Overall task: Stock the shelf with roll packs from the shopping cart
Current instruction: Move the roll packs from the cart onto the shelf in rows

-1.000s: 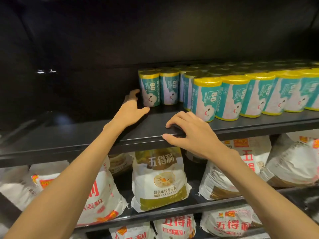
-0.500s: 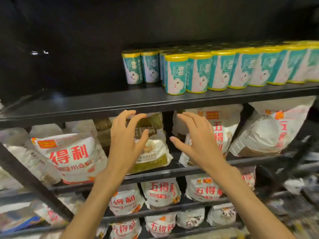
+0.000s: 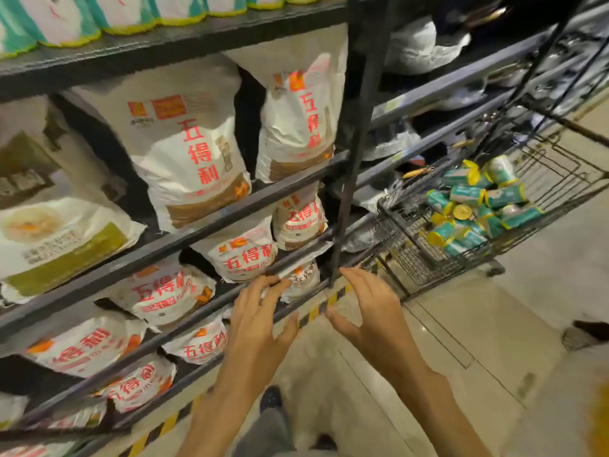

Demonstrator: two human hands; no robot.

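Left hand (image 3: 255,319) and right hand (image 3: 374,316), both empty with fingers spread wide, held apart before the lower shelves. Beyond, right: roll packs (image 3: 474,206) heaped in the shopping cart (image 3: 400,245). Top left: roll packs on the shelf (image 3: 171,34).

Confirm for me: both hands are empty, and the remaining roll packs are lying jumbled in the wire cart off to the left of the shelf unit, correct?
One thing is off: the side. The head view shows the wire cart to the right of the shelf unit, not the left. The rest holds: the left hand and right hand are empty, and the roll packs lie jumbled in the cart.
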